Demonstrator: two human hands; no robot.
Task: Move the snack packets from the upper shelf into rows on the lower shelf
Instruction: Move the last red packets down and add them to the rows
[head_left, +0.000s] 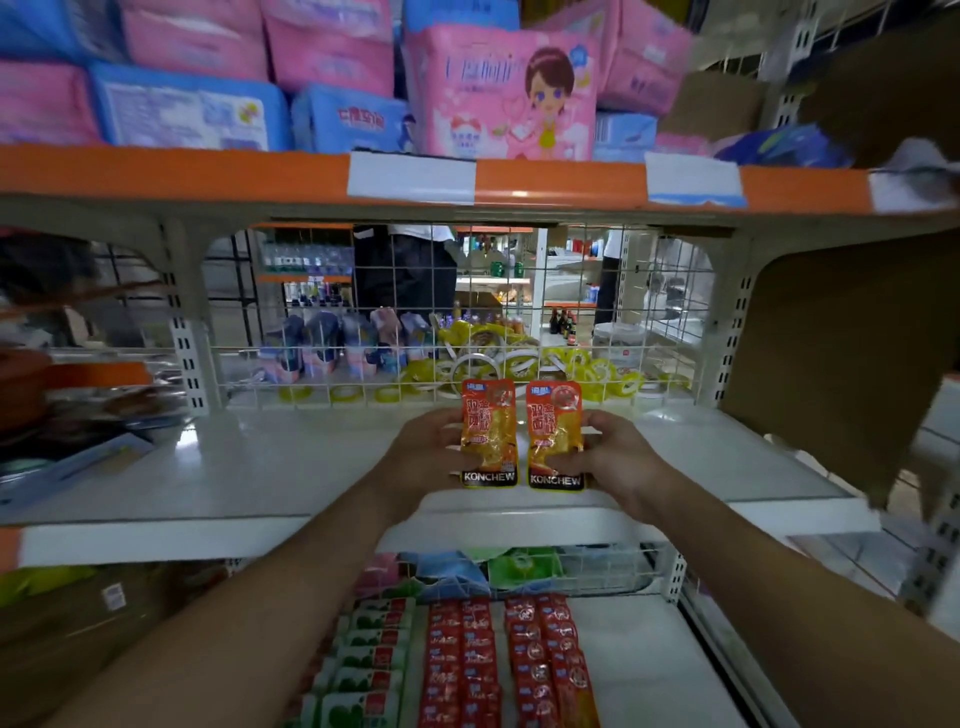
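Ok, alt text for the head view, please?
The left hand and right hand hold two orange KONCHEW packets, left packet and right packet, side by side at a white shelf. Below, red packets and green-and-white packets lie in rows on the lower shelf; pink and blue packs fill the top shelf.

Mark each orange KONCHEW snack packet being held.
Left orange KONCHEW snack packet (491, 428), head view, printed front.
Right orange KONCHEW snack packet (550, 421), head view, printed front.
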